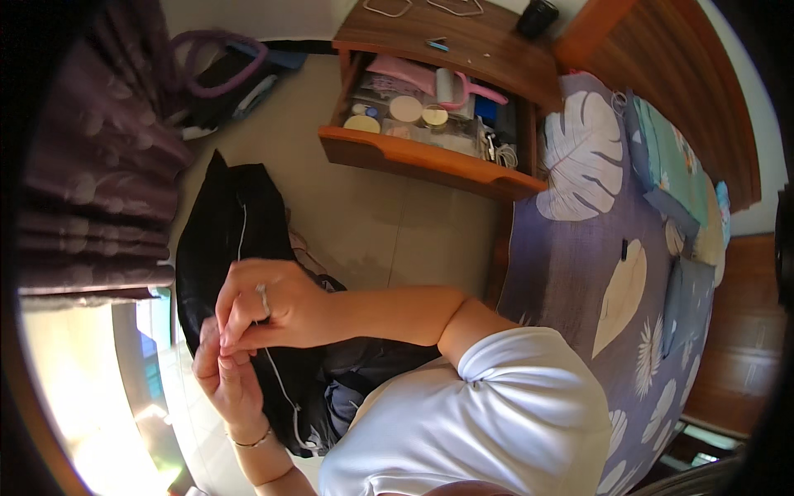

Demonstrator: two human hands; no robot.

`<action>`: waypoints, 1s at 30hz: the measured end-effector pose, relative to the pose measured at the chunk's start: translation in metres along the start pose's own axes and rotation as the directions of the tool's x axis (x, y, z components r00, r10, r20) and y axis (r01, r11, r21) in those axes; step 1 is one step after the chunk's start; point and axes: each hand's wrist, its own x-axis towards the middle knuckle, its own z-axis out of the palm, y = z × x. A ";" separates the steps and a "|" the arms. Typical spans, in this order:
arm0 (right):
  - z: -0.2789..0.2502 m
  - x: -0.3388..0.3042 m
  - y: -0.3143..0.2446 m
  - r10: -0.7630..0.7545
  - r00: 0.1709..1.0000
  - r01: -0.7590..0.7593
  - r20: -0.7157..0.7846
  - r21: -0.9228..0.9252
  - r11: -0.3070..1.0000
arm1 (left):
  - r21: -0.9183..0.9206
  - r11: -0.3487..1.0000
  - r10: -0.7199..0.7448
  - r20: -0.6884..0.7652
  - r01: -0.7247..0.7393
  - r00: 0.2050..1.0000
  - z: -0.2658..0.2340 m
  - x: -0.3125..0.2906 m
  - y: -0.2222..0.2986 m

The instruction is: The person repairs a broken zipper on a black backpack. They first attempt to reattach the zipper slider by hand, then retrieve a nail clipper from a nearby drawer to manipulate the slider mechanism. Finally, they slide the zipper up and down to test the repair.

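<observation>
My right hand (273, 304), with a ring on one finger, reaches across to the left and is closed in a pinch. Its fingertips meet those of my left hand (229, 382), which wears a thin bracelet (251, 441) and is also pinched. Whatever lies between the fingertips is too small to make out. Beneath both hands a black cloth item (258, 192), perhaps a garment, spreads over my lap and toward the floor. A thin white cord (284, 393) runs along it, passing behind my hands; its upper part shows above my right hand.
Ahead stands a wooden cabinet (496, 41) with its drawer (413, 149) pulled out, holding round containers, a pink-handled item and cables. A bed (554, 256) with leaf-patterned covers is at the right. Purple curtains (107, 165) and a bright window (83, 372) line the left.
</observation>
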 end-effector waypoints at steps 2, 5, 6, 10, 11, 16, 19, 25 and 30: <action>0.001 -0.006 0.007 -0.001 0.998 -0.002 -0.061 -0.057 0.998 | -0.138 0.990 -0.011 -0.111 -0.005 0.994 0.003 0.005 -0.013; 0.001 -0.012 0.020 -0.101 0.990 0.080 -0.095 -0.206 0.975 | -0.183 0.982 -0.074 -0.195 0.038 0.978 -0.018 0.007 -0.034; -0.001 -0.014 0.022 -0.089 0.992 0.065 -0.089 -0.241 0.968 | -0.220 0.973 -0.114 -0.180 0.073 0.977 -0.014 0.012 -0.035; -0.004 -0.017 0.033 -0.045 0.995 0.017 -0.084 -0.305 0.952 | -0.304 0.945 -0.173 -0.143 0.123 0.975 0.003 0.020 -0.038; -0.003 -0.016 0.036 -0.036 0.995 0.007 -0.088 -0.303 0.953 | -0.312 0.943 -0.164 -0.141 0.114 0.976 0.003 0.020 -0.042; 0.004 -0.016 0.039 0.236 0.966 -0.248 -0.107 -0.116 0.962 | -0.269 0.963 -0.100 -0.244 0.031 0.965 -0.009 0.022 -0.056; 0.005 -0.017 0.043 0.352 0.932 -0.356 -0.084 -0.039 0.933 | -0.221 0.975 -0.051 -0.276 -0.011 0.960 -0.009 0.025 -0.059; 0.005 -0.013 0.046 0.483 0.874 -0.484 0.047 0.001 0.875 | -0.105 0.994 -0.017 -0.380 -0.024 0.925 -0.009 0.025 -0.061; 0.000 -0.016 0.046 0.609 0.782 -0.620 0.128 0.071 0.781 | -0.018 0.998 0.045 -0.403 -0.057 0.914 -0.019 0.017 -0.075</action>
